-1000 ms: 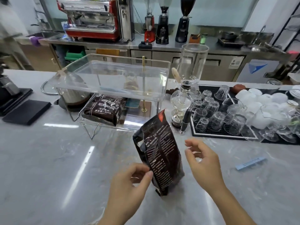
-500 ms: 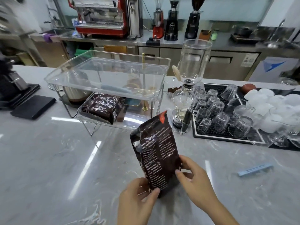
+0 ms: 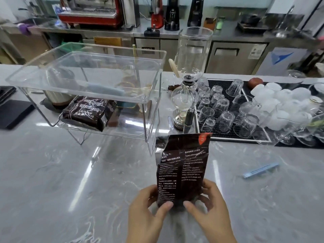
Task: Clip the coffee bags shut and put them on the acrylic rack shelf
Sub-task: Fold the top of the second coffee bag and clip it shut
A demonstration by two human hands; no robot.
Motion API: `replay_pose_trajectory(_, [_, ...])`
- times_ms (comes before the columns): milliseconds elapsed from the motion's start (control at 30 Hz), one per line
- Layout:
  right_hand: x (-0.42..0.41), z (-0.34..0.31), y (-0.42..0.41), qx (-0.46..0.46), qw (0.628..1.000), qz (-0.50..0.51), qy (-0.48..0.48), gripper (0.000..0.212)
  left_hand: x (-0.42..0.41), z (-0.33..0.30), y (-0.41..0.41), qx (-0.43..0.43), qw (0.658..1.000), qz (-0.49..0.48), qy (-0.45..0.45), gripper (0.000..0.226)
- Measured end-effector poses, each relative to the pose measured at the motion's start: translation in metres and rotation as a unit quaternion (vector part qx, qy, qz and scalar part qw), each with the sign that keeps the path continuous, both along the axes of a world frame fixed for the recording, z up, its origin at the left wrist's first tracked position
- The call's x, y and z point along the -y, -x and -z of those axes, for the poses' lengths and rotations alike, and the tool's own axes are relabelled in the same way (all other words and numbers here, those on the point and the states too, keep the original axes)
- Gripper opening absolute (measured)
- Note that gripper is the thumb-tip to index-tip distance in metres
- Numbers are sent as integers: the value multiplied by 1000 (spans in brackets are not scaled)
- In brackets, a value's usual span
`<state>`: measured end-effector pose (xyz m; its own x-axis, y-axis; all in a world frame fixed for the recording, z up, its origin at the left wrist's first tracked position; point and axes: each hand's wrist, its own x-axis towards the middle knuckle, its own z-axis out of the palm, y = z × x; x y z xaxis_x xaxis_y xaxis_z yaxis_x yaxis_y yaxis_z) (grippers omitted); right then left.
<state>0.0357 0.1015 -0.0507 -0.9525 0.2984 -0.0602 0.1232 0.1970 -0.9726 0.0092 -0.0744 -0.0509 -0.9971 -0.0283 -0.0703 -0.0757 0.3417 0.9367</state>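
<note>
A dark brown coffee bag [image 3: 182, 167] stands upright on the marble counter, its top open. My left hand [image 3: 149, 211] and my right hand [image 3: 208, 207] grip its lower part from either side. A second coffee bag [image 3: 85, 111] lies flat on the lower shelf of the clear acrylic rack [image 3: 143, 100], to the upper left of the held bag. A light blue bag clip [image 3: 261, 170] lies on the counter, to the right of the held bag and apart from it.
A glass siphon coffee maker [image 3: 187, 88] stands just behind the held bag. A black mat [image 3: 228, 85] with several upturned glasses and white cups fills the right. A black pad [image 3: 14, 113] lies at the far left. Behind runs a steel counter with a red espresso machine [image 3: 89, 11].
Both hands have closed onto the bag's lower part. The bag has gone from tilted left to upright and now faces me squarely.
</note>
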Motion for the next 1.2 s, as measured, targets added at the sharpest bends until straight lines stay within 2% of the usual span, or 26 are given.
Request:
replay_pose_trajectory(167, [-2,-1,1,13,1000,4,8,58,-4,-3,8,2,1000,22,18,45])
replay_pose_trajectory(500, [-5,-16,11,-30,998,-11,-50,47,-14,-17,17,-13,1000,16,8,60])
replay_pose_trajectory(767, [-4,-24,15,-40,999,-1,-17,47,-16,-34,24,-50,997,40,-42,40])
replay_pose_trajectory(867, [-3,-27,15,-32,999,5,2,50,-19,-37,24,-50,996,39,-58,39])
replay_pose_trajectory(1033, [-3,-38,14,-44,998,23,31,40,-19,-45,22,-57,993,38,-92,35])
replay_pose_trajectory(1200, [-1,-47,13,-68,997,34,34,45,-20,-56,22,-79,989,34,-120,29])
